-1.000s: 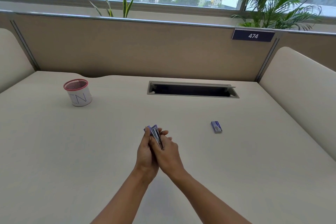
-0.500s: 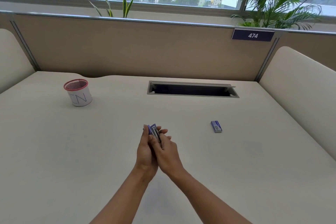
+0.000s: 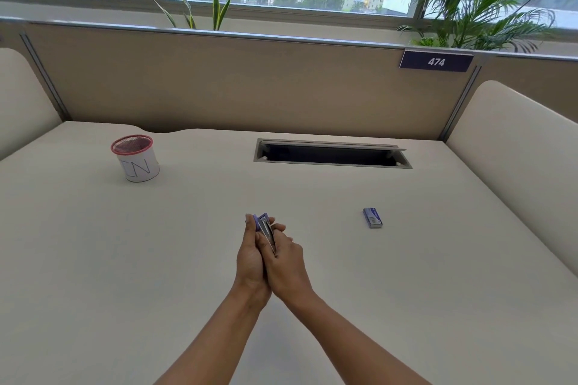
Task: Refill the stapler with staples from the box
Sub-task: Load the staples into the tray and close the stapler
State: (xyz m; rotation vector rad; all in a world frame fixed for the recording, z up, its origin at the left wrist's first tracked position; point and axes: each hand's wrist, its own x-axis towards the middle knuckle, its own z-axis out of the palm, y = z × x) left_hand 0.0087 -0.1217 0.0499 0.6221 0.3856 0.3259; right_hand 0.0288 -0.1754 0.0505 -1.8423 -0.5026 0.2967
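Observation:
A small purple and silver stapler (image 3: 264, 230) is held above the middle of the desk, clasped between both hands. My left hand (image 3: 250, 258) wraps its left side with the fingers up along the purple body. My right hand (image 3: 286, 259) grips it from the right, fingers curled over the metal part. Most of the stapler is hidden between the hands. The small blue staple box (image 3: 372, 217) lies flat on the desk to the right, apart from both hands.
A white pen cup with a red mesh rim (image 3: 136, 158) stands at the back left. A dark cable slot (image 3: 331, 157) is cut into the desk at the back. Padded partitions (image 3: 513, 147) enclose the desk on three sides.
The hands have closed a little tighter on the stapler, and less of its metal part shows. The staple box has not moved.

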